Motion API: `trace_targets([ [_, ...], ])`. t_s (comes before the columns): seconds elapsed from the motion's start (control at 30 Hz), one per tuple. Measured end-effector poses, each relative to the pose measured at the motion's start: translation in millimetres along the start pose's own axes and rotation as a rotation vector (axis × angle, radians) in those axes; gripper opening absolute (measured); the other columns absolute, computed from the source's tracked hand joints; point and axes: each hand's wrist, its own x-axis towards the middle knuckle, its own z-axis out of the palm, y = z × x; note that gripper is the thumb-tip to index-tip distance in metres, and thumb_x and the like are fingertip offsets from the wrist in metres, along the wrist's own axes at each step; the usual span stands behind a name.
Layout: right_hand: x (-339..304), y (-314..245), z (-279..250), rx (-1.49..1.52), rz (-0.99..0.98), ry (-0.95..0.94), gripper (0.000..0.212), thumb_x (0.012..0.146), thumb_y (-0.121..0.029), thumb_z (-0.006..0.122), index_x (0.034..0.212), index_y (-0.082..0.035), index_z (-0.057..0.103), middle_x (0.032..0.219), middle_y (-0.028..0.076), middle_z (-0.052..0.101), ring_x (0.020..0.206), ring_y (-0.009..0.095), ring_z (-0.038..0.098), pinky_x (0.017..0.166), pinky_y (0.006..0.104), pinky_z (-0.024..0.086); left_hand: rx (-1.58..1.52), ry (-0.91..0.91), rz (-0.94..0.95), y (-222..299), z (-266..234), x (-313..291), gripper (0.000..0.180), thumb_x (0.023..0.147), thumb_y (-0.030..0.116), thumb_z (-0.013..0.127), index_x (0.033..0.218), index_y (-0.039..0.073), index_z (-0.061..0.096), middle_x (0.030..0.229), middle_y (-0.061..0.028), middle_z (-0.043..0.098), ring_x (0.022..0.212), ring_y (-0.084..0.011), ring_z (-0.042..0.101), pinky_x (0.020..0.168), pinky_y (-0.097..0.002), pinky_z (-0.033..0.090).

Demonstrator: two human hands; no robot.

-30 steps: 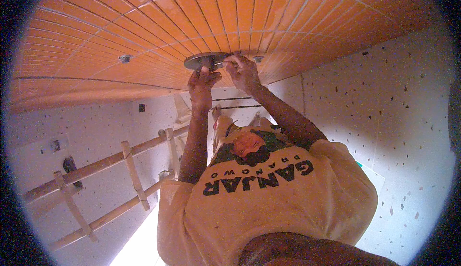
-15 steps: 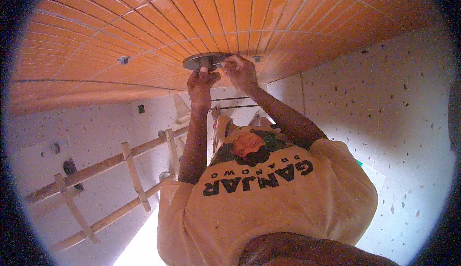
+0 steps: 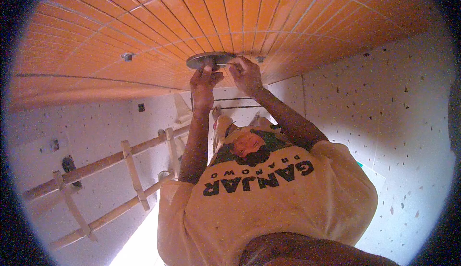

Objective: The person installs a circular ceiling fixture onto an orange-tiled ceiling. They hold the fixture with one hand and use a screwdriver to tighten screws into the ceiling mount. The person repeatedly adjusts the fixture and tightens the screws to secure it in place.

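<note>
A round grey metal plate (image 3: 197, 62) sits against the orange tiled wall, with a darker fitting at its middle. My left hand (image 3: 203, 86) reaches up under the plate, thumb and fingers closed round that fitting. At the plate's right edge, my right hand (image 3: 246, 78) has its fingertips pinched together. A thin pale rod (image 3: 223, 64) runs from those fingertips toward the fitting; its exact kind is too small to make out. My fingers hide part of the fitting.
Small metal pipe fittings stick out of the orange tiled wall (image 3: 230, 6), one at left (image 3: 127, 56) and one right of the plate (image 3: 260, 59). A wooden ladder (image 3: 103, 163) lies along the left. A speckled pale wall (image 3: 365, 93) stands close on my right.
The view has shifted slightly, so plate and hands sit a little farther right. My right hand has drawn slightly away from the plate's middle, showing more of the thin rod.
</note>
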Motion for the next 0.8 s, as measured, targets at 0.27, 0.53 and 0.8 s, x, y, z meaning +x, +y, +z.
trace_targets([
  [0.27, 5.2, 0.7, 1.2, -0.045, -0.121, 0.016, 0.018, 0.085, -0.017, 0.064, 0.094, -0.002, 0.063, 0.086, 0.015, 0.066, 0.073, 0.024, 0.067, 0.066, 0.0337, 0.054, -0.219, 0.032, -0.046, -4.3, 0.3, 0.5, 0.042, 0.094, 0.038, 0.053, 0.104, -0.002, 0.059, 0.092, -0.0116, 0.064, 0.078, -0.0203, 0.063, 0.072, -0.0345, 0.052],
  [0.53, 11.8, -3.8, -1.8, -0.101, -0.155, -0.024, 0.014, 0.084, -0.017, 0.063, 0.091, -0.005, 0.062, 0.085, 0.015, 0.065, 0.077, 0.03, 0.065, 0.069, 0.0384, 0.051, -0.307, -0.006, -0.107, -4.8, -1.5, 2.2, 0.037, 0.092, 0.028, 0.058, 0.113, -0.002, 0.056, 0.098, -0.0113, 0.063, 0.081, -0.0187, 0.064, 0.075, -0.0335, 0.055],
  [0.8, 13.1, -7.8, 3.8, -0.064, -0.11, 0.001, 0.015, 0.084, -0.018, 0.062, 0.089, -0.004, 0.063, 0.083, 0.014, 0.065, 0.074, 0.029, 0.065, 0.068, 0.0375, 0.051, -0.143, 0.041, -0.03, -8.1, -0.9, 1.5, 0.04, 0.094, 0.037, 0.053, 0.101, -0.001, 0.063, 0.089, -0.0102, 0.067, 0.079, -0.0187, 0.062, 0.071, -0.0335, 0.051],
])
